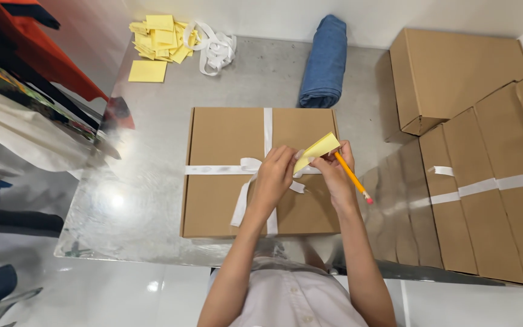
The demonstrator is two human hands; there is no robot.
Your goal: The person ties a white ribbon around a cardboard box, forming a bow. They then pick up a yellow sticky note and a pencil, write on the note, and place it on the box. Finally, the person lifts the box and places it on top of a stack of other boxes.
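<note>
A flat brown cardboard box tied crosswise with a white ribbon lies on the shiny table in front of me. Both my hands hover over the bow at its centre. My left hand pinches the lower end of a yellow paper note. My right hand grips the same note and also carries an orange pencil with a pink eraser, pointing down and to the right.
A heap of yellow notes and a loose white ribbon lie at the table's far left. A rolled blue cloth rests behind the box. Several ribbon-tied cardboard boxes are stacked at the right. Hanging clothes fill the left.
</note>
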